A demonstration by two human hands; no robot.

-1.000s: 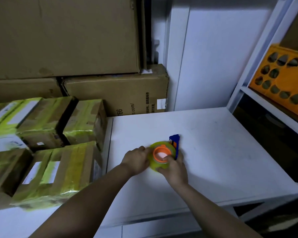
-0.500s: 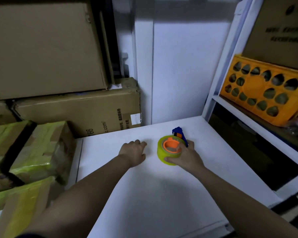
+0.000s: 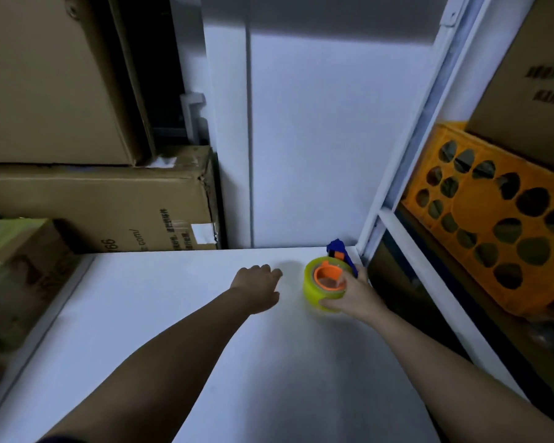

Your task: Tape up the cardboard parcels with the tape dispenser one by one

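Gripping the tape dispenser at the smooth white bench's far right corner, my right hand curls round its glossy yellow roll; my left hand rests flat, fingers relaxed; a tape-wrapped cardboard parcel sits far left

Dim indoor light with a bluish cast, white tabletop the brightest area, soft shadow on it beside the tape roll, deep darkness between the cardboard boxes far left, wide-angle bending of lines at the edges, soft overall focus, no glare
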